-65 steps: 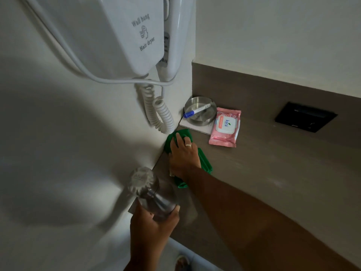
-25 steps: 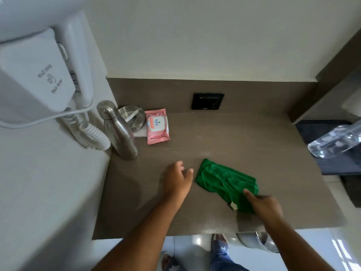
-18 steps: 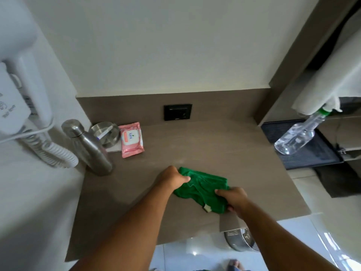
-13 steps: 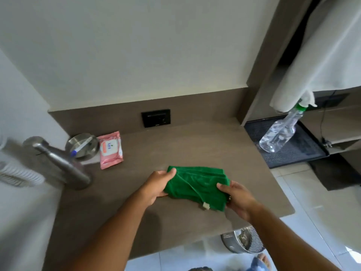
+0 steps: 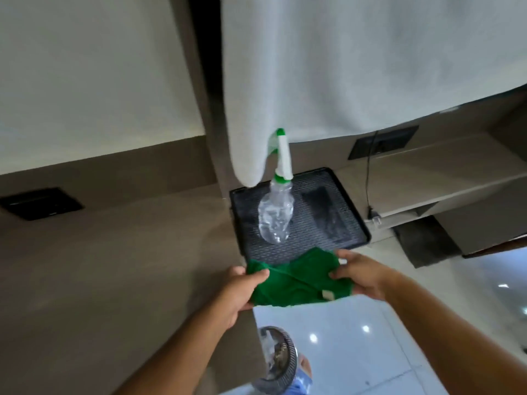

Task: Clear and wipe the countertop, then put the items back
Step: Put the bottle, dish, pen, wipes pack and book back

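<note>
A green cloth [image 5: 296, 282] is held up between both hands, just past the right end of the brown countertop [image 5: 114, 266]. My left hand [image 5: 236, 292] grips its left edge and my right hand [image 5: 360, 273] grips its right edge. A white tag shows on the cloth's lower right. Behind the cloth a clear spray bottle [image 5: 276, 215] with a green and white trigger stands on a black tray [image 5: 322, 223]. The steel bottle, wipes pack and metal dish are out of view to the left.
A white towel [image 5: 356, 67] hangs down over the tray and hides the sprayer's top. A black socket plate [image 5: 40, 203] sits in the back wall. A round bin [image 5: 276, 360] stands on the glossy floor below the counter's end. Shelves and a cable lie right.
Both hands lifted the green cloth off the counter and carried it right, past the counter's end toward the black tray. The view swung right, losing the steel bottle, dish and wipes.
</note>
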`<state>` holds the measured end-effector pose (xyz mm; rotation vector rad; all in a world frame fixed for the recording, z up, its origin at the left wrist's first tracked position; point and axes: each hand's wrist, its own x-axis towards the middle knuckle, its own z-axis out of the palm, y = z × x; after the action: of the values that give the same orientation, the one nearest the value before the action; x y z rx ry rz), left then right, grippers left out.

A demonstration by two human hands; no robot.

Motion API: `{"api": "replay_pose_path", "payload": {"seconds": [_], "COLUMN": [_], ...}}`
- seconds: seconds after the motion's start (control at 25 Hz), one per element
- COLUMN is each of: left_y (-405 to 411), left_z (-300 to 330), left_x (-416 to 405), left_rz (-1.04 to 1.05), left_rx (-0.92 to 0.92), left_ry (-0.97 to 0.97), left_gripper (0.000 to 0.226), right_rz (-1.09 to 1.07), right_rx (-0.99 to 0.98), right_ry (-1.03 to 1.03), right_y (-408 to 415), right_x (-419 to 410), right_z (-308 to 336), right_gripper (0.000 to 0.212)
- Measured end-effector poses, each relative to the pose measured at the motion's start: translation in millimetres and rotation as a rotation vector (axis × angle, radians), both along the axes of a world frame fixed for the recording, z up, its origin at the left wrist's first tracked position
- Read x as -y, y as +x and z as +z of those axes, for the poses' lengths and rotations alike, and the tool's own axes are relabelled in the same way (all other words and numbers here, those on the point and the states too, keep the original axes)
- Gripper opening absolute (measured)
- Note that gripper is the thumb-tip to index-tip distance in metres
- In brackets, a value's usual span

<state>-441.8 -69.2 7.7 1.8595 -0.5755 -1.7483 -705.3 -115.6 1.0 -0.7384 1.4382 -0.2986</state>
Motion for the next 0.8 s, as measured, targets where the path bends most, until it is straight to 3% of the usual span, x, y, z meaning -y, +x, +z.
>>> {"api": "replay_pose_path", "payload": {"seconds": [0.12, 0.28, 0.4, 0.48, 0.64, 0.8], "left_y": [-75.4, -137.4, -162.9, -166.6, -126.4, -28.3], "left_z": [-12.7, -42.6, -48.5, -53.6, -52.7, -30.9], "left_x": [37.2, 82.2, 105.0, 111.3, 93.1, 44.9], "left_rz": [0.155, 0.174, 0.160, 0.118, 0.038, -0.034], "left_rx": [-0.156, -0.221, -0.288, -0.234, -0.014, 0.240], "left_ry": [0.067, 0.152, 0.169, 0.150, 0.047, -0.198], "left_gripper": [0.021, 0.022, 0.012, 0.004, 0.009, 0.019], "right_rz": [0.201, 0.390, 0.512, 0.555, 0.400, 0.346], "right_rx": [-0.259, -0.523, -0.633, -0.753, -0.757, -0.736], "right_ry": [-0.174, -0.444, -0.620, -0.769, -0.937, -0.932], "right_y": [-51.3, -61.8, -41.1, -35.1, -45.8, -40.6], "right_x": [94.4, 206.3, 259.4, 278.5, 242.8, 121.7], "right_z": [7.2, -5.5, -20.3, -30.3, -36.7, -28.2], "right_gripper": [0.033, 0.052, 0.042, 0.033, 0.028, 0.022]}}
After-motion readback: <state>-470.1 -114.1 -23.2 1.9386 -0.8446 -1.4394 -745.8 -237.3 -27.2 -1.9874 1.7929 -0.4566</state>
